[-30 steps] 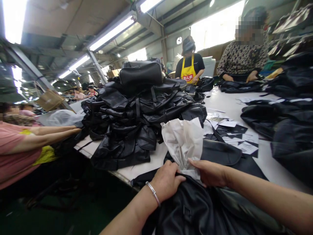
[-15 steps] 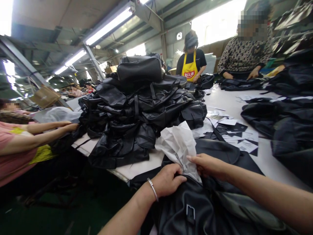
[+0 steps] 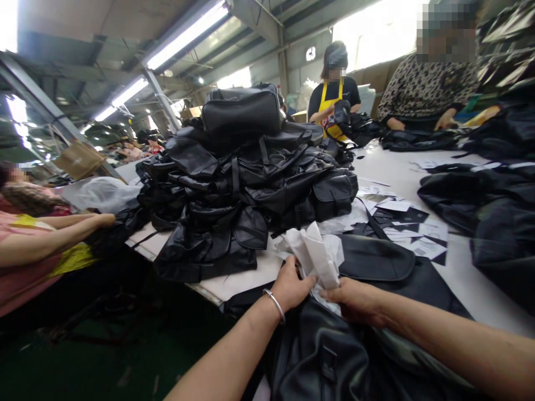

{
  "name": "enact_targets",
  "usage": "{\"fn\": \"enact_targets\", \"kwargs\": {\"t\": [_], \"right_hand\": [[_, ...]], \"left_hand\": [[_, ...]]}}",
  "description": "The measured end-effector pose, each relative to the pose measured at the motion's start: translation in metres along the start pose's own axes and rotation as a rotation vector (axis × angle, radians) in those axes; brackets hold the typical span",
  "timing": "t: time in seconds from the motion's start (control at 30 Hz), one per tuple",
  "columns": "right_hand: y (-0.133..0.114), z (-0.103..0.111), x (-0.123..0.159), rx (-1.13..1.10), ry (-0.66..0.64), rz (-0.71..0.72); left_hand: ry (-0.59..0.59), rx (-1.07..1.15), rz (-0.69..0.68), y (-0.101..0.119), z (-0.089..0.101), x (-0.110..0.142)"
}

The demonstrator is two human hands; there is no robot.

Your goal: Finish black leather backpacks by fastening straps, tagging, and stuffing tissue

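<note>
A crumpled sheet of white paper sticks up from the opening of a black leather-like bag at the near edge of the table. My left hand, with a silver bangle at the wrist, is closed around the paper's left side. On the right side my right hand grips the same paper, thumb on top. Both hands are just above the bag's mouth, and the paper's lower end is hidden inside. A buckle strap shows on the bag's front. Beyond my right hand lies a smooth black flap.
A tall pile of black bags stands ahead. Loose cards and papers lie on the white table, with more black bags at the right. Co-workers handle bags at the left and across the table.
My left hand has moved up from the bag's edge onto the paper. The paper is bunched narrower and sits lower between both hands. Across the table, a person in a yellow apron has lifted a black item.
</note>
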State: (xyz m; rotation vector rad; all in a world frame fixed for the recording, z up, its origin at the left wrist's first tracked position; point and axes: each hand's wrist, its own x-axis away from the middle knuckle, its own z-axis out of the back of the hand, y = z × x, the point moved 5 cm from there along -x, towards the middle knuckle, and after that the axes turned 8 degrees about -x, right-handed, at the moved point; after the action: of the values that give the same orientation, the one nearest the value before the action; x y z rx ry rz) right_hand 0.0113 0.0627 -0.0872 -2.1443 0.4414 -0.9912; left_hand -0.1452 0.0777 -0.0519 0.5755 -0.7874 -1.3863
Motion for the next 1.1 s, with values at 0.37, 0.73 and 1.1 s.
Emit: {"fn": "enact_targets", "kwargs": {"t": [0.37,0.73,1.1], "right_hand": [[-0.004,0.013,0.010,0.208,0.101,-0.053],[-0.028,0.019,0.046,0.587,-0.138,0.032],[-0.023,0.015,0.056,0.625,-0.228,0.241]], "left_hand": [[-0.025,-0.040,-0.012,0.002,-0.006,0.003],[-0.115,0.134,-0.006,-0.008,-0.011,0.007],[-0.084,0.089,-0.007,-0.008,-0.008,0.008]]}}
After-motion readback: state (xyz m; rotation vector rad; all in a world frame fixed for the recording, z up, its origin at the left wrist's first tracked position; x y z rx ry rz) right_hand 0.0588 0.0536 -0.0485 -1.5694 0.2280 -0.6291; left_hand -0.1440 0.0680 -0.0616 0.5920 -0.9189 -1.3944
